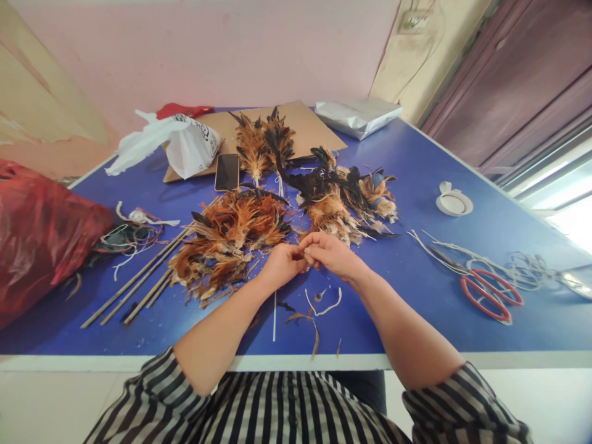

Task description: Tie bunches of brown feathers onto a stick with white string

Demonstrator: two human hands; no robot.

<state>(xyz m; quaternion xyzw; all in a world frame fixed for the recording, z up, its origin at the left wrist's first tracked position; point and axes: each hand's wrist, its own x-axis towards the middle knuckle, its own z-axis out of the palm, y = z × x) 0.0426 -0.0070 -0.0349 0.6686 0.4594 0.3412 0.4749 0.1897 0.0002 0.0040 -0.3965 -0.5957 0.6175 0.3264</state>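
Observation:
My left hand [284, 265] and my right hand [330, 253] meet fingertip to fingertip over the middle of the blue table. Both are closed in a pinch, and whatever lies between the fingers is too small to make out. Just left of them spreads a pile of orange-brown feathers [245, 222]. Beyond my right hand lies a heap of black and tan feathers [337, 197]. Below the hands are a short white string [330, 309] and a few loose feathers [316, 336]. A straight white strand [274, 320] shows under my left forearm.
Thin sticks [139, 280] and a red plastic bag [41, 240] are at left. Feather bundles [266, 139] rest on cardboard [309, 126], near a phone [227, 172] and a white bag [192, 148]. Red-handled scissors [490, 293], string [527, 269] and a tape roll [454, 202] lie right.

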